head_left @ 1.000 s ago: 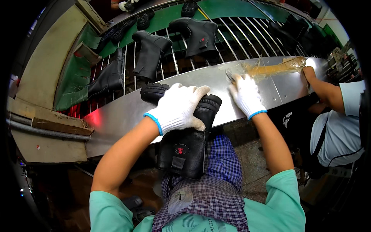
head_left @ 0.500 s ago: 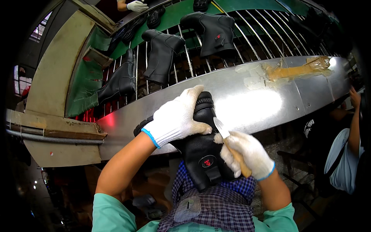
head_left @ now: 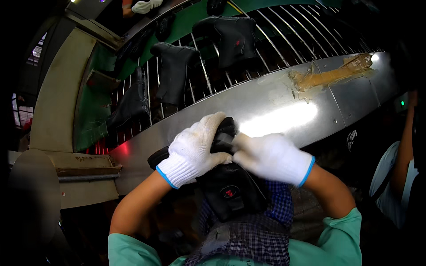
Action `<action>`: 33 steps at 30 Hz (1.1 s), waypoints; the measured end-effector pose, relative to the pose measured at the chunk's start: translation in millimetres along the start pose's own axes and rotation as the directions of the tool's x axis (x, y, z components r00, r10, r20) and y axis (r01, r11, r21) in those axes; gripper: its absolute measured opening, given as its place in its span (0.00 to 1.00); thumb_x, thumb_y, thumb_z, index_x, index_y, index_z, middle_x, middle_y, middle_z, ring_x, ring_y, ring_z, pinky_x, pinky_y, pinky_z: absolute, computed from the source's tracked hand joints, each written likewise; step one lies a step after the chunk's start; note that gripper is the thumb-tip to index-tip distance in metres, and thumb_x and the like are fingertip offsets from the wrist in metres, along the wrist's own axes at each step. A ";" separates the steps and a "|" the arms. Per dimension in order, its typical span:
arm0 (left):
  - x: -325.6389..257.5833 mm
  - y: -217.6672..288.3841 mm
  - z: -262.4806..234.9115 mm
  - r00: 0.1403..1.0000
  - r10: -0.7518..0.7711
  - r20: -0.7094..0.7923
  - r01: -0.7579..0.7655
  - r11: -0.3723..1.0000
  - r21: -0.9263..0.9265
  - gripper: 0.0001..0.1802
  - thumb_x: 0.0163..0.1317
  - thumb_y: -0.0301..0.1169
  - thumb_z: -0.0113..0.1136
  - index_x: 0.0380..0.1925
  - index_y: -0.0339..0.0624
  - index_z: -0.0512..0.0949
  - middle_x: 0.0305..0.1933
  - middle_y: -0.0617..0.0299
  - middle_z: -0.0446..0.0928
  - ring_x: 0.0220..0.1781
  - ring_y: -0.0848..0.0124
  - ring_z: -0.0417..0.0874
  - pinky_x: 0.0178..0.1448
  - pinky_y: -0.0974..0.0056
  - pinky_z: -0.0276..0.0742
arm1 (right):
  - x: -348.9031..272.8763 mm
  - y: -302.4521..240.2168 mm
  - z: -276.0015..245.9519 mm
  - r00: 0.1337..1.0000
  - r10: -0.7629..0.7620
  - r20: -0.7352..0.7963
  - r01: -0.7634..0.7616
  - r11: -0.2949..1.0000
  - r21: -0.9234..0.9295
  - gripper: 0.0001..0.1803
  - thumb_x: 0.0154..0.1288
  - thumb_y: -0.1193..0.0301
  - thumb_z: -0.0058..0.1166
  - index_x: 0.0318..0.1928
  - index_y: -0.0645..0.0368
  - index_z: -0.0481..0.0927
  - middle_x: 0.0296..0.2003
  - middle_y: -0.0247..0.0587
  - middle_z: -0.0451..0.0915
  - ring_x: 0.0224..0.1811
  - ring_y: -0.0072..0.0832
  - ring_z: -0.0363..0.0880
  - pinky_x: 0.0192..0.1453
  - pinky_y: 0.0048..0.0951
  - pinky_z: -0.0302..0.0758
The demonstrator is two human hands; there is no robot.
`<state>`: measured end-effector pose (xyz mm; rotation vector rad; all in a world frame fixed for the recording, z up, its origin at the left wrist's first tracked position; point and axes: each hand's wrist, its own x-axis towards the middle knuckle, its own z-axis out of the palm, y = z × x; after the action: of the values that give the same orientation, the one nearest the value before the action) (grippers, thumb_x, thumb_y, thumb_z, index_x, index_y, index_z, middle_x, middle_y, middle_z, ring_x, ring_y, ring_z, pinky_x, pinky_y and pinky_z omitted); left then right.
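A black leather boot (head_left: 215,184) with a small red emblem lies over my lap and the metal edge, sole end pointing away. My left hand (head_left: 193,148), in a white knitted glove with blue trim, is closed around the boot near its foot and heel. My right hand (head_left: 273,157), gloved the same way and blurred by motion, is closed and held against the boot's far end. From its fingers a short, pale grey knife blade (head_left: 225,138) seems to lie across the boot; the handle is hidden in the fist.
Beyond the shiny metal ledge (head_left: 266,97), several black boots (head_left: 177,73) lie on a roller conveyor (head_left: 206,73). Brown tape (head_left: 328,77) covers part of the ledge. A beige machine frame (head_left: 62,88) stands left. Another person's gloved hands (head_left: 144,6) show at the top; a person's arm (head_left: 401,146) is at right.
My right hand has swung the knife up and leftward, from beside the boot shaft onto the far end by my left hand. The handle, visible before, is now hidden. The whole view has shifted slightly.
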<state>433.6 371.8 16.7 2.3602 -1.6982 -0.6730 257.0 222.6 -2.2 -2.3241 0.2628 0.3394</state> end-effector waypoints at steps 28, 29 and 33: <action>-87.3 -53.3 -9.6 0.848 0.069 -0.525 -0.086 0.996 -0.008 0.56 0.46 0.40 0.87 0.75 0.36 0.67 0.78 0.44 0.69 0.80 0.49 0.70 0.82 0.52 0.68 | 22.8 77.8 25.5 0.736 0.530 -0.422 -0.297 0.812 0.502 0.49 0.68 0.67 0.62 0.84 0.52 0.51 0.54 0.53 0.79 0.36 0.34 0.85 0.37 0.36 0.87; -110.9 -72.4 -0.5 0.821 -0.043 -0.569 -0.014 0.995 -0.095 0.56 0.48 0.40 0.86 0.75 0.36 0.66 0.78 0.44 0.68 0.80 0.50 0.70 0.82 0.51 0.68 | 12.9 74.3 22.4 0.714 0.480 -0.510 -0.406 0.877 0.256 0.49 0.66 0.68 0.63 0.83 0.52 0.53 0.61 0.58 0.75 0.41 0.39 0.86 0.41 0.42 0.88; -169.5 -117.9 39.5 0.743 -0.345 -0.574 0.205 0.933 -0.296 0.56 0.51 0.43 0.85 0.77 0.39 0.64 0.79 0.46 0.65 0.77 0.49 0.74 0.79 0.51 0.73 | -11.0 75.8 21.2 0.703 -0.005 -0.712 -0.430 0.794 -0.430 0.37 0.65 0.65 0.66 0.75 0.53 0.71 0.68 0.57 0.74 0.61 0.49 0.80 0.64 0.54 0.81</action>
<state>474.0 575.1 -17.9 2.3252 -0.9495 -0.0625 221.3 186.4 -63.2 -2.9503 0.9382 -0.4383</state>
